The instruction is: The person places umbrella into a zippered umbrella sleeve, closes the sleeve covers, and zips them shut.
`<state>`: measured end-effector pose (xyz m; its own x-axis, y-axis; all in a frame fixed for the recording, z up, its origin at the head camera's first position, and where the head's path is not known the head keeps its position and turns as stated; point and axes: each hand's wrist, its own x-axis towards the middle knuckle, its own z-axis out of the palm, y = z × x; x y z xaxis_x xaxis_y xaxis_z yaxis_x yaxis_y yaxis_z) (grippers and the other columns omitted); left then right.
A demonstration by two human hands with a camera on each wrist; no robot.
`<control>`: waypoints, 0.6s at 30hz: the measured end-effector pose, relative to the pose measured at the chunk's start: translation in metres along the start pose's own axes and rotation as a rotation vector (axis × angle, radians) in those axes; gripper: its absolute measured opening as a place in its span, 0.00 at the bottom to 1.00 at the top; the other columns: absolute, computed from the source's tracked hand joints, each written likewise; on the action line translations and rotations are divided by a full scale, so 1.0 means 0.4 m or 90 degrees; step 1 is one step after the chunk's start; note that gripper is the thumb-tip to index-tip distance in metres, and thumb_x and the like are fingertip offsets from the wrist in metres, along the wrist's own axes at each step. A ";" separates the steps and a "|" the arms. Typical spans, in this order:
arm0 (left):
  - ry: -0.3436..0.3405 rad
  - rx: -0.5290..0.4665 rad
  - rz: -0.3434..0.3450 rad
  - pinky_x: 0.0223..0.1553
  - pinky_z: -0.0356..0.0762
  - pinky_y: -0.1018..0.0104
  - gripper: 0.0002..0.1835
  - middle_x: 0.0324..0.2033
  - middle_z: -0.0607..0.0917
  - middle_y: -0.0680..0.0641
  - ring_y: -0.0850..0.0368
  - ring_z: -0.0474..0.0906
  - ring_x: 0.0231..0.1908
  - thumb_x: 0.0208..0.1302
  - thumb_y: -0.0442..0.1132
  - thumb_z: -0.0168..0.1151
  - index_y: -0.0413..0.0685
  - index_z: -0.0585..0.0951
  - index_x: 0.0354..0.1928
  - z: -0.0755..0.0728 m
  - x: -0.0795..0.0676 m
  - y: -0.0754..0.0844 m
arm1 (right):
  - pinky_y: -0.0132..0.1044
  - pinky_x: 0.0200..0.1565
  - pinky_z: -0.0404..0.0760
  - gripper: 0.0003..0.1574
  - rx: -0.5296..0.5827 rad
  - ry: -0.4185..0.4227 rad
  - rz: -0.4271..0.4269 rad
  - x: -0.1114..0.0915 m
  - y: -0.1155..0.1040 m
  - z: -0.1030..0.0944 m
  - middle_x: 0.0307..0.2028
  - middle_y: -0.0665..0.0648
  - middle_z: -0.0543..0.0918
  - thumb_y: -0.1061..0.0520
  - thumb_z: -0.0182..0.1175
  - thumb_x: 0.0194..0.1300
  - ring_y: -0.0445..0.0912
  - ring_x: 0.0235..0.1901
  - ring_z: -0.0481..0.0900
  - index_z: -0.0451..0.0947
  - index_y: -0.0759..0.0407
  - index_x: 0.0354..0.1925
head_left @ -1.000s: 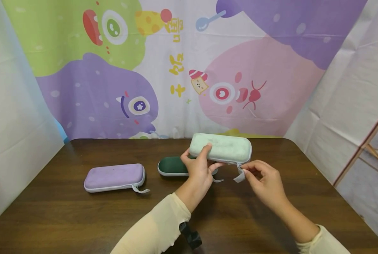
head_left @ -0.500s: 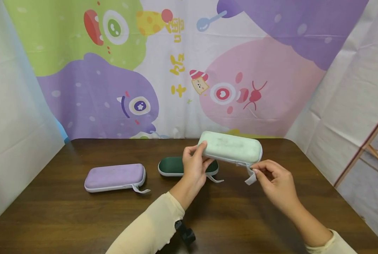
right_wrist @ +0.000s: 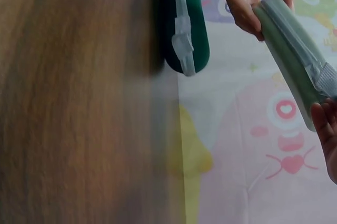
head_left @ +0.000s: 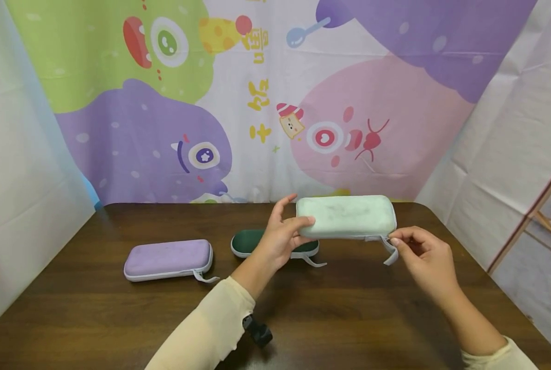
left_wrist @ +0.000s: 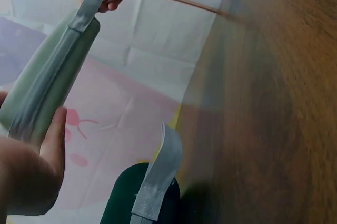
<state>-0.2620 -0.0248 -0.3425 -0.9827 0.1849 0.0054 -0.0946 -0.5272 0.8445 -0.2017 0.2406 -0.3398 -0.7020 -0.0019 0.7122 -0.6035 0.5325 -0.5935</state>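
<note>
My left hand holds a mint-green zippered case by its left end, above the table. The thumb lies over the lid, one finger points up past the end, and others are behind or below. At the case's lower right corner, my right hand pinches the zip's grey pull strap near its base. The zip seam appears shut along the side of the mint-green case in the left wrist view. Behind my left hand lies a dark green zippered case, partly hidden by it.
A purple zippered case lies on the brown wooden table to the left, its strap towards the right. A cartoon-printed curtain hangs at the table's back edge. A black strap-like piece hangs below my left sleeve.
Both hands have moved right with the mint-green case, which tilted and is now nearly level. A finger of my left hand has lifted, and more of the dark green case's right end shows.
</note>
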 end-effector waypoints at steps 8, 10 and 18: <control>0.005 -0.007 0.000 0.40 0.83 0.49 0.30 0.51 0.72 0.39 0.48 0.79 0.36 0.55 0.28 0.64 0.48 0.70 0.62 0.009 -0.004 -0.009 | 0.21 0.27 0.74 0.08 -0.022 -0.044 0.006 0.007 0.006 -0.018 0.27 0.45 0.82 0.75 0.65 0.57 0.33 0.25 0.77 0.83 0.65 0.33; 0.015 -0.016 0.003 0.41 0.82 0.46 0.29 0.51 0.72 0.39 0.48 0.79 0.35 0.55 0.27 0.64 0.47 0.70 0.60 0.013 -0.004 -0.015 | 0.21 0.27 0.74 0.09 -0.030 -0.053 -0.002 0.007 0.011 -0.023 0.27 0.45 0.82 0.75 0.64 0.57 0.33 0.25 0.77 0.83 0.65 0.35; 0.038 -0.046 0.008 0.48 0.75 0.35 0.26 0.52 0.72 0.39 0.46 0.80 0.35 0.54 0.27 0.63 0.48 0.69 0.55 0.018 -0.001 -0.026 | 0.21 0.27 0.75 0.11 -0.079 -0.067 -0.018 0.006 0.028 -0.051 0.28 0.51 0.82 0.75 0.64 0.58 0.31 0.26 0.78 0.83 0.64 0.38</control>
<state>-0.2593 -0.0133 -0.3476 -0.9914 0.1292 -0.0187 -0.0919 -0.5885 0.8033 -0.2025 0.2639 -0.3371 -0.7255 -0.1038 0.6804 -0.5767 0.6312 -0.5186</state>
